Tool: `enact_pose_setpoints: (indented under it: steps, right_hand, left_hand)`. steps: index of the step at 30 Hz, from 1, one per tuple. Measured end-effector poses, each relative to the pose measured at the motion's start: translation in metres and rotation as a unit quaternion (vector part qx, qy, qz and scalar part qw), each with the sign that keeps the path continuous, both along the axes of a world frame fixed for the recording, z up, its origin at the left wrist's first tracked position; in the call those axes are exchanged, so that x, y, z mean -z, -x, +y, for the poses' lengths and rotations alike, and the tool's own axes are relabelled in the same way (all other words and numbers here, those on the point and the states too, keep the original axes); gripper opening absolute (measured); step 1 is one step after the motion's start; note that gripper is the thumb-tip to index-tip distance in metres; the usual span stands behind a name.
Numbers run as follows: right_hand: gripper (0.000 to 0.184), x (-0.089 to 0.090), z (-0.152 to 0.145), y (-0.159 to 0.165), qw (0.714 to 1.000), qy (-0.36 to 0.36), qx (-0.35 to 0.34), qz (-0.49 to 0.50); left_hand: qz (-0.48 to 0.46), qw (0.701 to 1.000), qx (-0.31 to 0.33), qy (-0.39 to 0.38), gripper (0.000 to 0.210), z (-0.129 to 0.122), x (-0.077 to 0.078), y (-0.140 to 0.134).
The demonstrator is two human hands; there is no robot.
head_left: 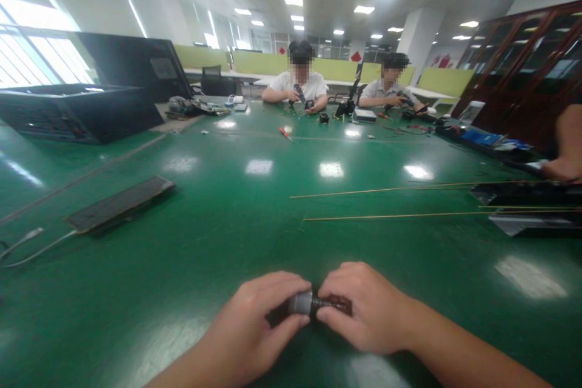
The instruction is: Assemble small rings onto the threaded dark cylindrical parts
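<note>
Just above the green tabletop, near its front edge, both hands meet on one small part. My left hand [252, 318] is closed around a grey and black cylinder [301, 303], thumb below and fingers above. From the cylinder's right end runs a dark, ridged shaft [324, 302]. My right hand [370, 309] pinches this shaft between thumb and fingers. The far ends of the part lie inside my hands, and blur hides its exact kind.
A flat dark bar with a white cable [120, 203] lies to the left. Thin brass-coloured rods [386, 216] reach in from black metal profiles [527, 221] at right. A red screwdriver [285, 133] lies farther back. Two people sit opposite; another person's hand [564, 168] shows at right.
</note>
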State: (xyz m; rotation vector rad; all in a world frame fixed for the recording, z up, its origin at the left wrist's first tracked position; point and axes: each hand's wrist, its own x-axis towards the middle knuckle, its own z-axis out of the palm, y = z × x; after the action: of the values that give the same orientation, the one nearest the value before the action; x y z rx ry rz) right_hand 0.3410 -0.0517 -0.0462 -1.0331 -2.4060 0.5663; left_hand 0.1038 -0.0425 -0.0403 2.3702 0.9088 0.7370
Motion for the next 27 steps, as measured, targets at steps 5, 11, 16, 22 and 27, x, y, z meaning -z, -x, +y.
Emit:
enact_pose_setpoints:
  steps: [5, 11, 16, 22, 27]
  right_hand:
    - [0.016, -0.0004, 0.0004, -0.0021, 1.0, -0.008, -0.001, 0.003]
    - [0.015, -0.003, 0.0001, -0.0022, 1.0, -0.006, 0.001, 0.011]
    - [0.015, -0.0038, -0.0003, -0.0031, 1.0, -0.008, -0.004, 0.005]
    - [0.015, -0.0045, -0.0006, -0.0035, 1.0, -0.021, -0.001, 0.015]
    - [0.017, -0.0021, 0.0, -0.0019, 0.999, -0.032, 0.002, 0.025]
  left_hand:
    - [-0.015, 0.999, -0.003, -0.038, 0.032, -0.0005, -0.0006, 0.0013]
    - [-0.018, 0.998, -0.004, -0.066, 0.033, 0.0008, 0.0011, 0.0029]
    - [-0.03, 0.995, -0.001, -0.09, 0.034, 0.0016, 0.0007, 0.0034]
    - [-0.036, 0.995, 0.001, -0.09, 0.033, 0.0012, -0.0045, 0.004]
    - [-0.037, 0.995, 0.0, -0.09, 0.034, 0.0011, -0.004, 0.0045]
